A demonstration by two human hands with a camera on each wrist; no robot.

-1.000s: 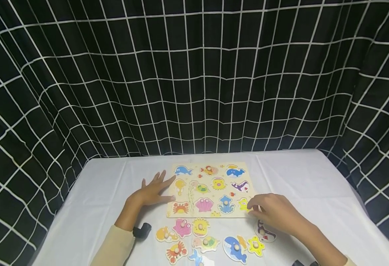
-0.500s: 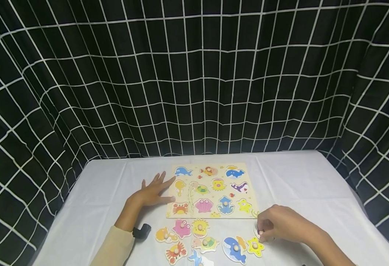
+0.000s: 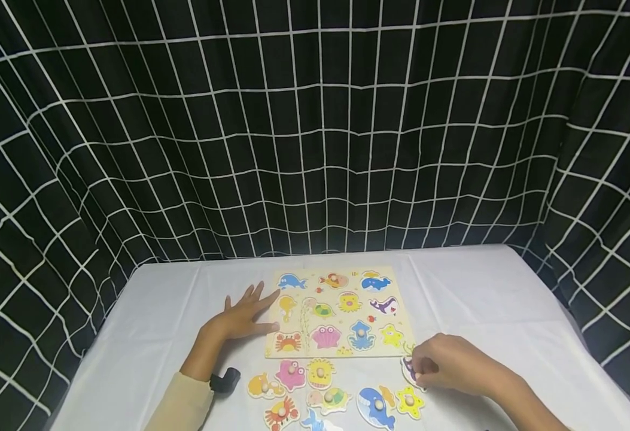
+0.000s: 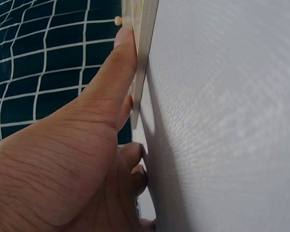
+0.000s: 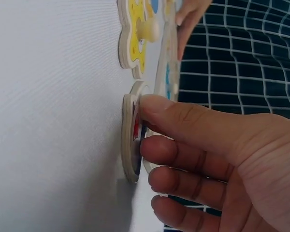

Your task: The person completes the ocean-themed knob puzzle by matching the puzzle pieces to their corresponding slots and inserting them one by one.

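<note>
Head view: right hand [image 3: 448, 366], lower right, pinches purple-white wooden whale piece [image 3: 408, 370]; left hand [image 3: 241, 318], fingers spread, touches pale rectangular wooden board [image 3: 341, 323].

We see puzzle pieces [image 3: 336, 400] spread before the board [image 3: 320, 321] on the table [image 3: 465, 299], a curtain [image 3: 336, 149] behind.
</note>
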